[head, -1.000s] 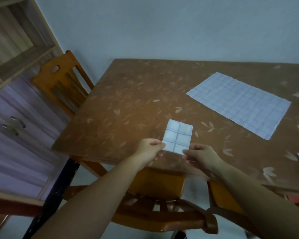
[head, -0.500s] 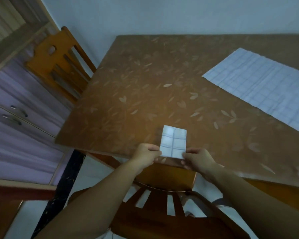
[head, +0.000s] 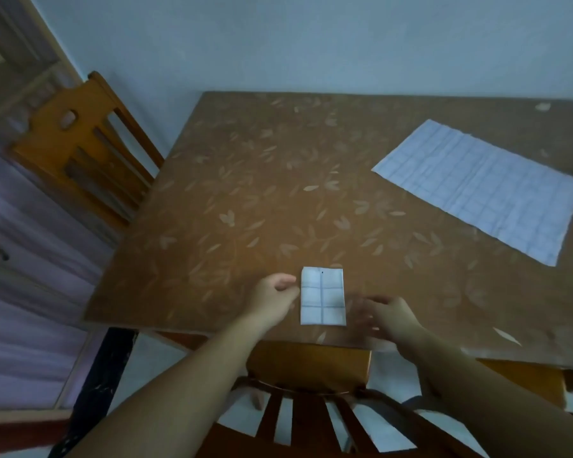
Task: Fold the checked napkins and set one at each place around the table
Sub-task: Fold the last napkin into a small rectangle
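A small folded checked napkin lies flat on the brown leaf-patterned table, close to the front edge. My left hand sits just left of it, fingers loosely curled, their tips at the napkin's left edge. Blurred by motion, my right hand hovers a little to the right of the napkin, fingers relaxed and holding nothing. A large unfolded checked napkin lies spread out at the table's far right.
A wooden chair is tucked under the front edge below my hands. Another wooden chair stands at the table's left side. A cabinet with purple doors is against the left wall.
Both hands pinched the folded napkin and brought it down near the front edge. It now lies flat, my right hand has let go and drawn back to the right.
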A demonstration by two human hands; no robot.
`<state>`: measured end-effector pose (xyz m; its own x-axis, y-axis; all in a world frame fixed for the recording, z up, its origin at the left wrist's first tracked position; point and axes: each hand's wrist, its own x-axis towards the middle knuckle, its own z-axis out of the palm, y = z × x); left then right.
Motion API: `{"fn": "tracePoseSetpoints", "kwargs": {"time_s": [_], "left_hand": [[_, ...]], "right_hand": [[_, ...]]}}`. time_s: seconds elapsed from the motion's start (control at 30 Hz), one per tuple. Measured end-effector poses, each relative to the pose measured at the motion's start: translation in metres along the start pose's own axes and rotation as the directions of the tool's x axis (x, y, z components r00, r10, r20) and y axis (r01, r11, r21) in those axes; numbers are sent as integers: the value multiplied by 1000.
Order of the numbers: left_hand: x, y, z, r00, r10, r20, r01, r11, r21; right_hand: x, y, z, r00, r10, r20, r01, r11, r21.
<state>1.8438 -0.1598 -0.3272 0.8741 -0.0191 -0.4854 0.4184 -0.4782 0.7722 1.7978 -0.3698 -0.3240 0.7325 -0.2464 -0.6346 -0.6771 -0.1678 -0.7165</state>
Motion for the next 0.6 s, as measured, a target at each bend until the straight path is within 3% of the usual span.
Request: {"fn": "tracePoseSetpoints", "kwargs": {"time_s": [0.13, 0.33, 0.6], "left_hand": [[13, 62, 2, 982, 177, 65, -179, 984, 20], [17, 144, 52, 892, 426, 154, -448, 879, 164], [41, 218, 171, 868, 455, 200, -497, 784, 372]], "right_hand": [[-9, -30, -39, 989, -105, -99, 103, 994, -28], [-2, -51, -129, 956, -210, -207, 195, 977, -89], [61, -30, -274, 945, -225, -239, 189, 968, -164]]}}
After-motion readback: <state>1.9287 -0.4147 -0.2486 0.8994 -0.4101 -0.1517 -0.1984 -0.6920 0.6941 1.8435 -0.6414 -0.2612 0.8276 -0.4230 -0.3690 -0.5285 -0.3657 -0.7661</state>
